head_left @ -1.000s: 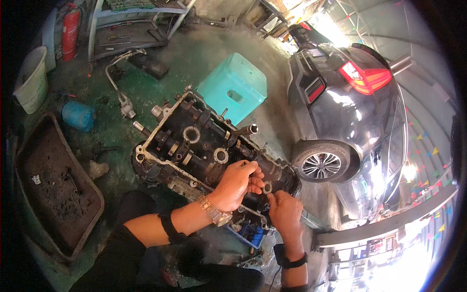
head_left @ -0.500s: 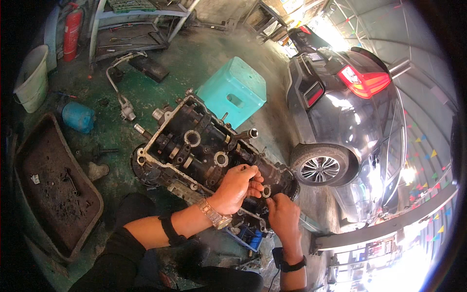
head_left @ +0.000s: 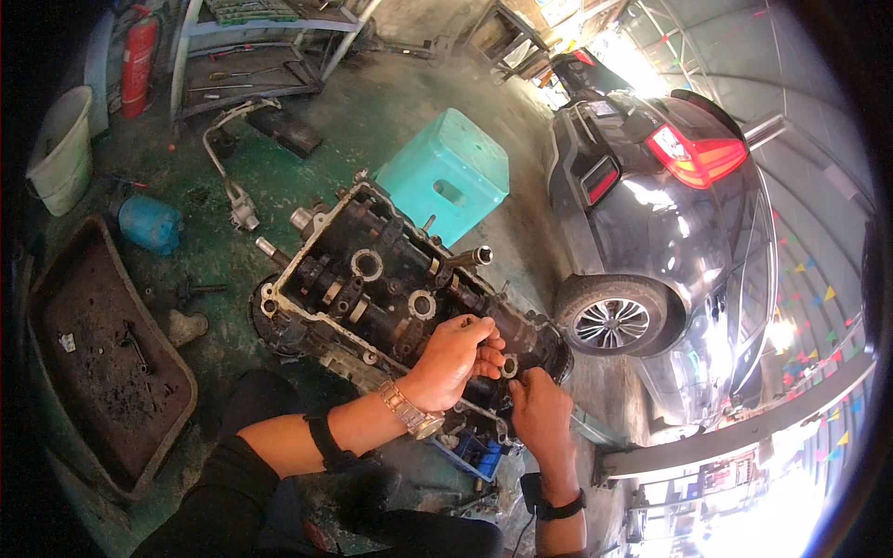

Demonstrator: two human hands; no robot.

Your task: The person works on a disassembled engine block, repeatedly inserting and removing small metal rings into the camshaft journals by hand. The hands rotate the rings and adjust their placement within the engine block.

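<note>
An oily engine cylinder head (head_left: 326, 251), with camshafts and round seal rings inside, lies below me at a slant. My left hand (head_left: 451, 367), a metal watch at its wrist, is over its right half, fingers curled and pinched on something small and dark that I cannot make out. Just right of it a ring (head_left: 510, 365) shows. My right hand (head_left: 539, 414) is beside that ring at the head's lower right edge, its fingers closed and their tips partly hidden; what they hold, if anything, is unclear.
A turquoise stool (head_left: 446, 153) stands behind the engine. A dark car (head_left: 651, 251) is on the right. On the left are a grimy tray (head_left: 84, 418), a blue jug (head_left: 149, 223), a bucket (head_left: 60, 149), a fire extinguisher (head_left: 138, 70) and a shelf rack (head_left: 270, 28).
Compared with a second ago, both hands sit slightly lower in the picture, along with a small shift of the engine in view. Their curled grip looks much the same.
</note>
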